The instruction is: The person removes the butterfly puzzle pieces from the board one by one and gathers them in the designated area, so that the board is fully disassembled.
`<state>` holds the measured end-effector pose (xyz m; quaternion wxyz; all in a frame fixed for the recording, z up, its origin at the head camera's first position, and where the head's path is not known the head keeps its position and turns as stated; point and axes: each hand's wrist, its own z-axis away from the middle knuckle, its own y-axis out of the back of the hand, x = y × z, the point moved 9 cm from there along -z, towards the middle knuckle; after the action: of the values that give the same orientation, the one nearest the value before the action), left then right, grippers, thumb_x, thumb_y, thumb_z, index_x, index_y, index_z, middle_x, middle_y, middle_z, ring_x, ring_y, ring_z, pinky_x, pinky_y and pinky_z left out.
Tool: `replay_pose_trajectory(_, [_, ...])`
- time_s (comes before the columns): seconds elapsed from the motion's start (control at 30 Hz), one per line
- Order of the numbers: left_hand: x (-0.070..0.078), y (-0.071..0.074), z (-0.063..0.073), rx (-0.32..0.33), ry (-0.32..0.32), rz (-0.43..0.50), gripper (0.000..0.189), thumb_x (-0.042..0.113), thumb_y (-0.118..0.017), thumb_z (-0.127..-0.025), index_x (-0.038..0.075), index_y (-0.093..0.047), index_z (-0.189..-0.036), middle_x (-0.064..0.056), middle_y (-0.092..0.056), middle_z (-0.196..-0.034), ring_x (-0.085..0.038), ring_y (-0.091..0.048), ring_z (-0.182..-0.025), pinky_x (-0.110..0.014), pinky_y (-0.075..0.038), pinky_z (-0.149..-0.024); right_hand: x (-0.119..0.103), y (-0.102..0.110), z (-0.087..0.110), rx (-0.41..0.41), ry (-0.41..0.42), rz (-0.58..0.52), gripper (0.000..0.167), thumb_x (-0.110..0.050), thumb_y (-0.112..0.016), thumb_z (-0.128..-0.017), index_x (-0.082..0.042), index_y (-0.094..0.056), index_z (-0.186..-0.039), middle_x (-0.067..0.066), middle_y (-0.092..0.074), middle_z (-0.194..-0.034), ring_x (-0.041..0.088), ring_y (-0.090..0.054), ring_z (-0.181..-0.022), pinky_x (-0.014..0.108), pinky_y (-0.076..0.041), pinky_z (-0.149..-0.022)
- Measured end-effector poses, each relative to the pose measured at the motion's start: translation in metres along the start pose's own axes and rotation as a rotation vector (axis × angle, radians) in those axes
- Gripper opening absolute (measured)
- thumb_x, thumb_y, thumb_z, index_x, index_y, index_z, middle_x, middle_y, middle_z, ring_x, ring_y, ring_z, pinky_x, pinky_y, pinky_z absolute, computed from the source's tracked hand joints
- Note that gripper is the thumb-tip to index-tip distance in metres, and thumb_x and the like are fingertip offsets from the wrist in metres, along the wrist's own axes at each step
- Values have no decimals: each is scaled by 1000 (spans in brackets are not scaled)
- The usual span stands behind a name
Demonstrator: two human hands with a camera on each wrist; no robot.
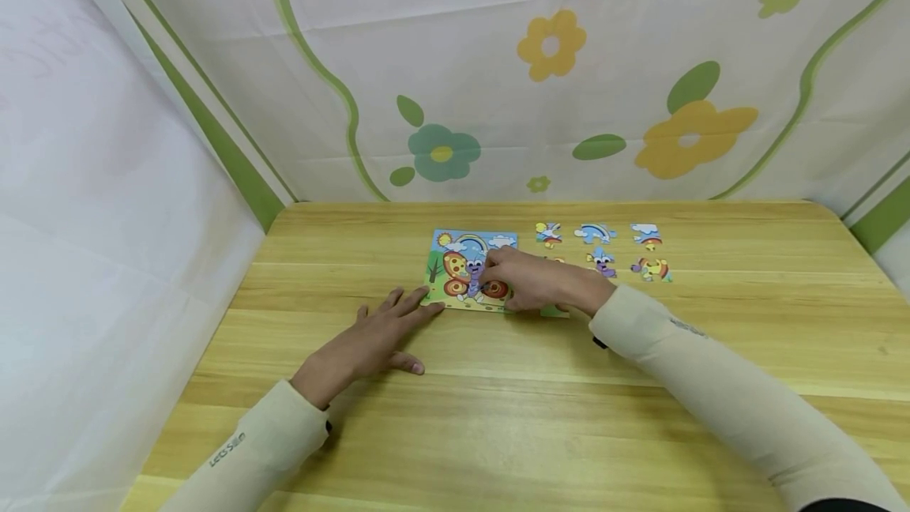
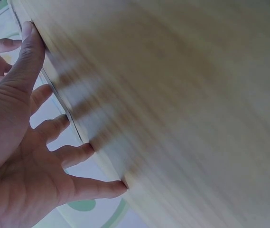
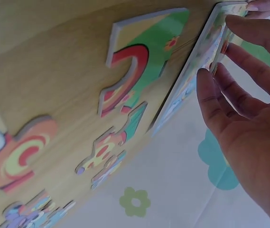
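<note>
The puzzle board (image 1: 435,271), printed with a butterfly and rainbow, lies flat near the table's far side. My left hand (image 1: 370,338) is spread out, with its fingertips at the board's lower left corner and its thumb out to the side. Over the board's right part, my right hand (image 1: 529,279) pinches a puzzle piece (image 3: 218,56) between thumb and fingers. Only a thin edge of that piece shows in the right wrist view; its printed face is hidden. A green corner piece (image 3: 165,40) with a red curve lies beside the board, partly under the right hand in the head view.
Right of the board, loose pieces lie spaced in rows, among them a rainbow piece (image 1: 596,232), a cloud piece (image 1: 645,234) and a purple face piece (image 1: 603,263). An orange swirl piece (image 3: 28,149) lies nearby. A flowered white curtain (image 1: 483,69) stands behind the table.
</note>
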<state>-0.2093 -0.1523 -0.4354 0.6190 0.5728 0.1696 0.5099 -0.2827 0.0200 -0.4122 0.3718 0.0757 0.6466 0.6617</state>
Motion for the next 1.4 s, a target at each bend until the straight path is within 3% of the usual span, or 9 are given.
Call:
replay_pose_trajectory(0.2, [0, 0, -1, 0, 1, 0, 91, 45, -76, -88, 29, -31, -167, -10, -14, -177, -52, -17, -159, -88, -23, -108, 4, 7, 22, 8, -1, -15, 49, 0, -77, -87, -7, -69, -135, 16, -58, -141, 34, -54, -132, 46, -52, -103])
replay_pose_trajectory(0.43, [0, -1, 0, -1, 3, 6, 92, 45, -77, -88, 28, -32, -166, -11, -15, -177, -53, -16, -159, -88, -22, -107, 23, 18, 55, 68, -11, -31, 52, 8, -70, -87, -6, -68, -137, 12, -58, -131, 27, -53, -115, 39, -48, -86])
replay_pose_trajectory(0.67, [0, -1, 1, 1, 4, 4, 92, 44, -77, -88, 27, -32, -166, -11, -15, -177, -53, -16, -159, -89, -23, -107, 46, 29, 92, 139, -69, -31, 48, 9, -71, -86, -5, -70, -132, 14, -59, -133, 32, -56, -118, 46, -52, -91])
replay_pose_trajectory(0.8, [0, 0, 1, 2, 4, 5, 92, 44, -76, -88, 27, -32, -166, -11, -15, -177, -52, -16, -159, -89, -23, -107, 60, 31, 113, 169, -106, -46, 50, 10, -66, -84, -5, -71, -131, 14, -59, -133, 29, -55, -115, 43, -51, -87])
replay_pose_trajectory(1.07, [2, -1, 0, -1, 3, 5, 92, 44, -77, -88, 27, -32, -166, -11, -15, -177, -53, -17, -158, -88, -23, -108, 80, 31, 152, 241, -149, -22, 49, 8, -77, -83, -8, -73, -129, 14, -60, -128, 27, -59, -112, 46, -53, -88])
replay_pose_trajectory(1.23, [2, 0, 0, -2, 4, 1, 92, 44, -77, -88, 27, -32, -166, -12, -15, -177, -53, -17, -159, -88, -23, -107, 92, 27, 172, 253, -173, 19, 51, 8, -78, -82, -8, -73, -129, 12, -59, -123, 23, -55, -107, 44, -53, -85])
replay_pose_trajectory(1.4, [2, 0, 0, 0, 4, 1, 92, 43, -77, -88, 26, -32, -166, -12, -15, -177, -53, -17, -158, -88, -23, -107, 101, 22, 186, 253, -193, 20, 49, 9, -79, -80, -8, -74, -126, 16, -60, -125, 31, -59, -112, 49, -54, -87])
